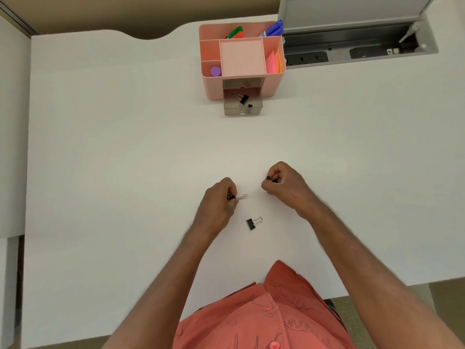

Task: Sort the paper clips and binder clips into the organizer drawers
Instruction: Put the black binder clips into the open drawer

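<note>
My left hand (219,201) pinches a black binder clip (239,196) whose wire handle pokes out to the right. Curled over the table to its right, my right hand (283,182) grips a small black binder clip (268,178), mostly hidden by the fingers. A third black binder clip (253,223) lies loose on the white table between and below the hands. Far ahead stands the pink organizer (273,81). Its lower grey drawer (242,110) is pulled out and holds two black binder clips (244,99). The grey drawer above it (242,83) is closed.
The organizer's top compartments hold markers (273,28), a purple cap (215,71) and pink sticky notes (273,62). A grey cable tray with power sockets (352,46) is sunk into the table at the back right. The table's front edge is near my body.
</note>
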